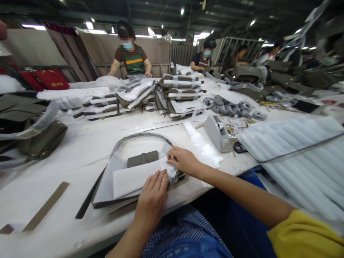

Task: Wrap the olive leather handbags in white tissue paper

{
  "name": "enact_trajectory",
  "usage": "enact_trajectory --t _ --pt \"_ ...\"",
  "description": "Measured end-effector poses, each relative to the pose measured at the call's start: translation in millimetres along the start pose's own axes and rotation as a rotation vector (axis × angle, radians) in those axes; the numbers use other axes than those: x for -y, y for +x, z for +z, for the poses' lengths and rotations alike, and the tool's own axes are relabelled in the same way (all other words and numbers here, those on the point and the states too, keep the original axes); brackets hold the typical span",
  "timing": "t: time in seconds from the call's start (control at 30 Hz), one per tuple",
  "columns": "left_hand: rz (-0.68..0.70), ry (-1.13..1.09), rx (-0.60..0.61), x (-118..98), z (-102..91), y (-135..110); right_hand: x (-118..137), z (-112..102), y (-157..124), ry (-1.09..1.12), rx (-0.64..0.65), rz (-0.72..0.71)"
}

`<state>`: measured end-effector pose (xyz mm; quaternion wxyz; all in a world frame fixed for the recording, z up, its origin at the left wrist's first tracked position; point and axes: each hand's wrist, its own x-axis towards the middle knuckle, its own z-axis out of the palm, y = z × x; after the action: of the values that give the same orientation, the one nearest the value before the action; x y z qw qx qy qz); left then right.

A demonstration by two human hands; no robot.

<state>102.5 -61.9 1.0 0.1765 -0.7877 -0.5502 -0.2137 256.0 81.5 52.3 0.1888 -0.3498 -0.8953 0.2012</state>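
Note:
A flat olive-grey bag [142,158] with a wrapped curved handle [139,137] lies on the white table [80,154] in front of me. White paper [129,181] covers its lower half. My left hand [152,199] lies flat on the paper's right end, fingers stretched and together. My right hand [182,161] pinches a crinkled plastic or paper wrap [170,172] at the bag's right edge.
Stacks of wrapped bags [180,95] fill the table's middle. A tape dispenser [219,132], tape rolls [231,107] and white foam sheets [295,143] lie at the right. An olive bag [40,139] sits at the left. Loose strips [45,206] lie near the front edge. Other people work at the far side.

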Motion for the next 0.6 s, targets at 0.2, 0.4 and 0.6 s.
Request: enact_trajectory --t 0.2,0.4,0.6 --pt "0.028 0.003 -0.054 5 6.9 -5 -71 -91 -46 0.075 -0.485 0.311" --pt "0.019 -0.016 -0.088 4 8.7 -4 -150 -164 -56 0.218 -0.480 0.794" --pt "0.038 -0.012 -0.106 5 8.5 -2 -173 -169 -32 0.575 -0.289 1.006"
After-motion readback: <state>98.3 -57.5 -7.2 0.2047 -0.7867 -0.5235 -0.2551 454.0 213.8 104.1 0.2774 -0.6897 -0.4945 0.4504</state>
